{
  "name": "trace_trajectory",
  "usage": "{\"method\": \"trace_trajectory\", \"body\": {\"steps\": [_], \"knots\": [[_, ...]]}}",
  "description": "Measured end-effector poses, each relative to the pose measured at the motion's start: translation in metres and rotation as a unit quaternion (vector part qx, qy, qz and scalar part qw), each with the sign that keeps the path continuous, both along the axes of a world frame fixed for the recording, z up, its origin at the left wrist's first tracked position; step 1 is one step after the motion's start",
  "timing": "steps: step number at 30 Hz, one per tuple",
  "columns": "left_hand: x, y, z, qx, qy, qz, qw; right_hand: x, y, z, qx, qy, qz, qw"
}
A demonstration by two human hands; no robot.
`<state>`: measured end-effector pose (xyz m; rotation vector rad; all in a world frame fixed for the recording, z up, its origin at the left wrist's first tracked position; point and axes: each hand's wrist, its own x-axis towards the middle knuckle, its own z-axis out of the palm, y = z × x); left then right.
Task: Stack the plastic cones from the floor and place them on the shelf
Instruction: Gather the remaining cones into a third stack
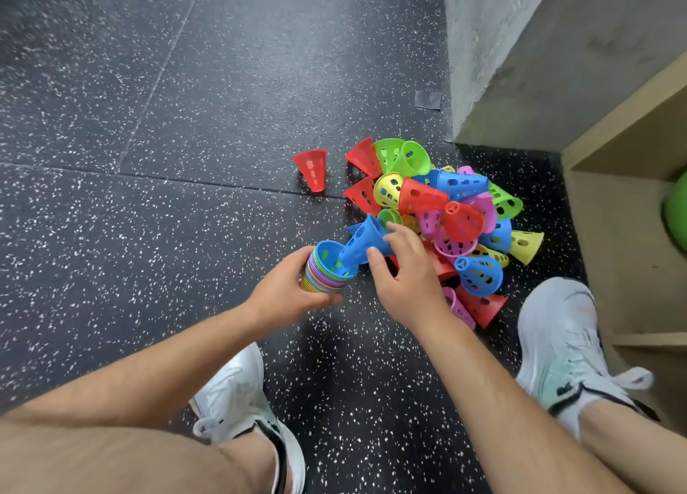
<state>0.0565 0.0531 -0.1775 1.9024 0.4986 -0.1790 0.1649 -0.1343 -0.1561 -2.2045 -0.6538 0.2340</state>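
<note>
Stack (324, 272): nested cones in many colours, mouth up and tilted right, held just above the floor (148, 122). Left hand (292, 289) curled round its side.

Blue cone (362, 241): thin moulded plastic, tapered, wall pierced with oval holes. Narrow end inside the stack's mouth, wide end pinched between thumb and fingers of the right hand (405, 281).

Step in hand, as judged: seating this cone. It enters at a slant; line its axis up with the stack, then push until the rims meet. Steady the stack against the push.

Pile (451, 211): loose cones, red, green, yellow, blue, pink, tumbled on their sides and touching, just beyond the right hand. Glossy, light and likely to roll.

Red cone (312, 169): alone, left of the pile.

Floor: dark rubber tiles, white-flecked, matt.

Shelf (613, 255): pale wood, at far right, no cones on it.
</note>
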Motion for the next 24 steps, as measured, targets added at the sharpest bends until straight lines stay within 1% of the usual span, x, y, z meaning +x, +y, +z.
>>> {"method": "trace_trajectory", "body": {"steps": [4, 11, 12, 13, 15, 17, 18, 24], "knots": [[0.009, 0.009, 0.0, -0.003, -0.002, 0.007, 1.0, 0.002, 0.015, -0.003, 0.002, 0.035, 0.054, 0.998], [0.026, 0.014, -0.002, 0.0, -0.001, 0.024, 1.0, 0.009, 0.031, -0.003, -0.003, 0.138, 0.072, 0.988], [0.027, 0.016, -0.004, 0.002, 0.002, 0.025, 1.0, 0.014, 0.032, -0.003, -0.005, 0.139, 0.072, 0.988], [0.028, 0.018, -0.006, 0.003, 0.003, 0.026, 1.0, 0.02, 0.033, -0.005, -0.013, 0.124, 0.066, 0.99], [0.029, 0.021, -0.009, 0.005, 0.007, 0.03, 1.0, 0.034, 0.034, -0.01, -0.038, 0.044, 0.042, 0.997], [0.03, 0.024, -0.012, 0.012, 0.016, 0.032, 0.999, 0.047, 0.035, -0.017, -0.078, -0.036, 0.025, 0.996], [0.031, 0.025, -0.013, 0.016, 0.021, 0.033, 0.999, 0.053, 0.036, -0.02, -0.104, -0.053, 0.028, 0.993], [0.036, 0.028, -0.02, 0.021, 0.05, 0.043, 0.998, 0.067, 0.037, -0.029, -0.244, -0.025, 0.092, 0.965]]}}
